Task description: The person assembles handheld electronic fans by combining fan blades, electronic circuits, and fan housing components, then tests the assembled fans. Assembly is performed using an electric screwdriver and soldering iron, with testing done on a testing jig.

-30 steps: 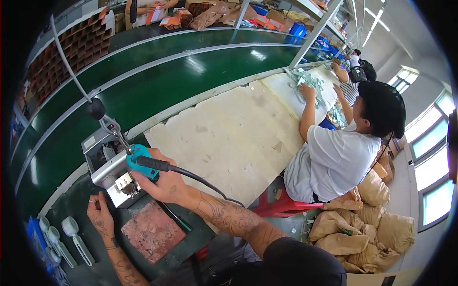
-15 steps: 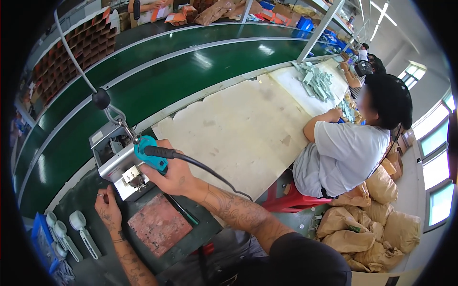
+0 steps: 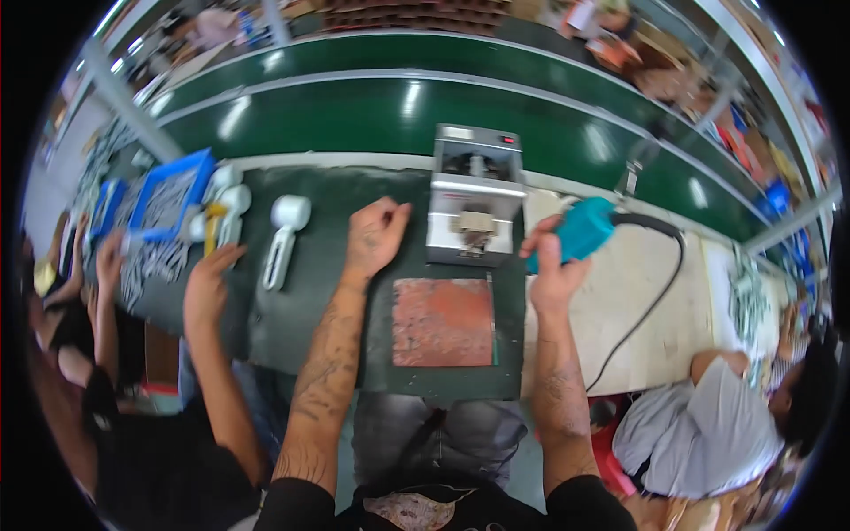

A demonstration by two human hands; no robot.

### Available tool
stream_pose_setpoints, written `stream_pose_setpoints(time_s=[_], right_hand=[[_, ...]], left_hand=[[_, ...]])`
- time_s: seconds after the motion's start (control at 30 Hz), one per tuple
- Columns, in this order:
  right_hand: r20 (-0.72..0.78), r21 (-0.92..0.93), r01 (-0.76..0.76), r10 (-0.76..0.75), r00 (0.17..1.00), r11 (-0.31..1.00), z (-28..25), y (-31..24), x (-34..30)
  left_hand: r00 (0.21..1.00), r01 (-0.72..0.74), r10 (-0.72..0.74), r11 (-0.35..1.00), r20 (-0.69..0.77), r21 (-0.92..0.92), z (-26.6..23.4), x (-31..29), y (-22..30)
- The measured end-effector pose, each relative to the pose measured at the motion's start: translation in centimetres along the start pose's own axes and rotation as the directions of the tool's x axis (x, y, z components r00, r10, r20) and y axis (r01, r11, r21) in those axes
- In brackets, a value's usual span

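My right hand (image 3: 556,270) is wrapped round a teal corded power tool (image 3: 580,228), held right of the metal machine; its working tip does not show. A black cord (image 3: 651,223) curves from it down to the right. My left hand (image 3: 374,237) is closed, fingers curled, over the dark mat left of the machine. Whatever it may hold is hidden. The silver box-shaped machine (image 3: 476,199) has a small metal fixture (image 3: 475,226) on its front. Nearer to me lies a worn reddish square plate (image 3: 443,323), with a thin dark stick (image 3: 493,336) along its right edge.
A white round-headed piece with a slotted handle (image 3: 285,239) lies left, near similar pieces and a blue tray (image 3: 173,190) of grey parts. A co-worker's hand (image 3: 208,288) reaches in there. Another person (image 3: 708,416) sits at right. A green conveyor (image 3: 354,111) runs behind.
The view has swung left, bringing the left-hand co-worker into sight. My right hand, still holding the teal tool, has moved from the machine's front to its right. My left hand has curled closed.
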State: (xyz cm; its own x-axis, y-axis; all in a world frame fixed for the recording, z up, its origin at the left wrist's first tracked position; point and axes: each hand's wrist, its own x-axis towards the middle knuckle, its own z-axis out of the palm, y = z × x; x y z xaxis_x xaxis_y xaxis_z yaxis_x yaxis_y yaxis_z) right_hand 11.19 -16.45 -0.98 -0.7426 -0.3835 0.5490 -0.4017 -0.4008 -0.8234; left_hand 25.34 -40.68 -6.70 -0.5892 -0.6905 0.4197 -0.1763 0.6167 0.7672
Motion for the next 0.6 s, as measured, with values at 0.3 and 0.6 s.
stream_pose_setpoints(time_s=[0.3,0.6], right_hand=[[-0.002,-0.196,-0.038,0.038,0.999,0.98,1.3,-2.4,-3.5],[-0.044,-0.44,0.009,-0.032,0.999,0.898,-0.1,-5.8,-13.4]], left_hand=[[0.998,0.038,-0.04,0.999,-0.055,-0.026,0.1,-0.9,0.0],[0.997,0.067,-0.068,0.998,-0.046,-0.02,-0.5,-1.5,0.5]])
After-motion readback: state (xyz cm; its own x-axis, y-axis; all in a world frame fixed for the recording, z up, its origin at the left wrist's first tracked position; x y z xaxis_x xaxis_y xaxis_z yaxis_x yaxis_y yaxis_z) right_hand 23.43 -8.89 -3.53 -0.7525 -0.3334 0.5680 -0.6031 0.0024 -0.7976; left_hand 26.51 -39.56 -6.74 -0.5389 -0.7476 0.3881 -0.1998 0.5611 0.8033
